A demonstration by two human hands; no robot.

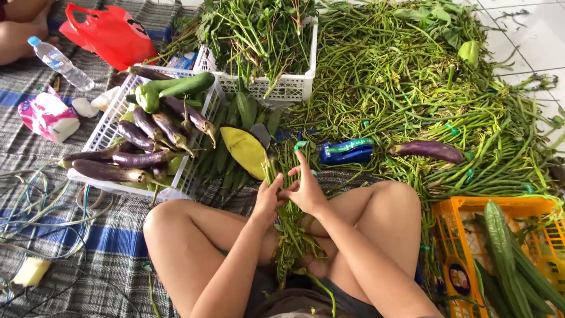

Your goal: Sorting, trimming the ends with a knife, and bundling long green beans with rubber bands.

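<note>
Head camera view, looking down at a person seated cross-legged on a striped woven mat (112,235). Both hands meet over the lap, closed around a bundle of long green stems (289,227). The left hand (268,200) grips the bundle from its left side; the right hand (306,191) pinches it from the right, forefinger raised. The hands touch each other, so both are equally near. The bundle's long axis runs away from the body, its near end resting between the thighs, its far end pointing toward the mat's far edge. Just beyond the hands lies a blue tape dispenser (346,151) and a single purple eggplant (428,151) on a large heap of green stems (412,88). Toward the mat's left side sits a white crate (103,132) of eggplants; at the right edge, an orange crate (456,247) of ridged gourds.
</note>
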